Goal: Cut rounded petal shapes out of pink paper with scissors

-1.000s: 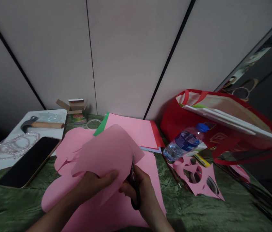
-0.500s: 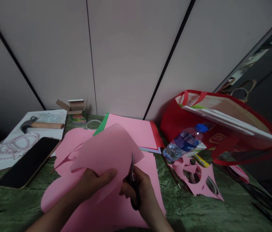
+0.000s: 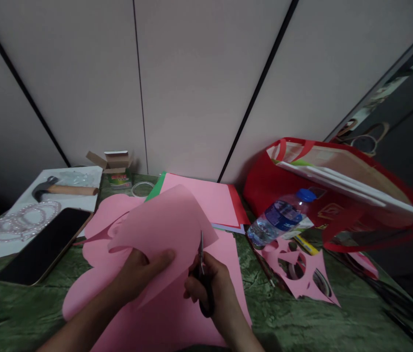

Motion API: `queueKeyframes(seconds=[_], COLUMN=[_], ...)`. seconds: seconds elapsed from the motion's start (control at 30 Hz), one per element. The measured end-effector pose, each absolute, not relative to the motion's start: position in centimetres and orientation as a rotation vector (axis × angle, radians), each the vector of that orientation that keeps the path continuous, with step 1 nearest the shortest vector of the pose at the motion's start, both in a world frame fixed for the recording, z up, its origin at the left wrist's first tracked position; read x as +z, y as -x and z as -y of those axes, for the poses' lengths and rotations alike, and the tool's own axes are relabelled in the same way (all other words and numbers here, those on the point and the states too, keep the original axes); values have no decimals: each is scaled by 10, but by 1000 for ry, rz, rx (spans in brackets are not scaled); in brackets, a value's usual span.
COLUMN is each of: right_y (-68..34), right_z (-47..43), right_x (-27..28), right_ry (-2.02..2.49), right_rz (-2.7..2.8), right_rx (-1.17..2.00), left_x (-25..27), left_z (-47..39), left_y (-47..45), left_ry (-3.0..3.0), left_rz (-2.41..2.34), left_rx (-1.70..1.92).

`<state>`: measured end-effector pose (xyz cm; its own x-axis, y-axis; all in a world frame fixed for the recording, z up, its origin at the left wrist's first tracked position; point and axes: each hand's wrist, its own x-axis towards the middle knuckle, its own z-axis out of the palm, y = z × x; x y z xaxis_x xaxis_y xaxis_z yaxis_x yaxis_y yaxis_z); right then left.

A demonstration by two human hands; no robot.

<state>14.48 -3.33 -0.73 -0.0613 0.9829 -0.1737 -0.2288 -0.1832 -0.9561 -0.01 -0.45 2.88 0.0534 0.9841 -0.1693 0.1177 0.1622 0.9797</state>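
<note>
A raised, curling sheet of pink paper (image 3: 169,220) is pinched by my left hand (image 3: 143,274), with the thumb on top and the fingers underneath. My right hand (image 3: 215,283) grips dark-handled scissors (image 3: 202,269), whose blades point away from me at the sheet's right part. A cut line curves up from the blades, leaving a corner strip on the right. Beneath both hands lie more pink sheets (image 3: 191,322). Rounded pink paper pieces (image 3: 92,288) spread to the left, partly hidden by my left forearm.
On the left are a black phone (image 3: 45,247), a hammer (image 3: 70,189), a bead string (image 3: 26,220) and a small open box (image 3: 118,171). Coloured paper (image 3: 202,195) lies behind. At right are a water bottle (image 3: 279,217), pink offcuts (image 3: 301,274) and a red bag (image 3: 265,181).
The sheet and my left hand have shifted very slightly. My right hand stays almost in place with the scissors, their blades still at the sheet's right part.
</note>
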Motion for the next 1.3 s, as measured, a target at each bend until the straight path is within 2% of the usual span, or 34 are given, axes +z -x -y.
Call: queueKeyframes(seconds=[0.2, 1.0, 1.3], right_y=[-148, -148, -149], right_z=[32, 35, 34], right_x=[-8, 0, 2], right_ry=[1108, 1129, 1133], right_rz=[973, 966, 993], right_rx=[1525, 1461, 1479], left_x=[24, 22, 26], left_z=[2, 0, 4], left_y=[4, 9, 4], left_ry=[-1355, -1519, -1467], left_rz=[-1428, -1388, -1373], left_rx=[1013, 832, 892])
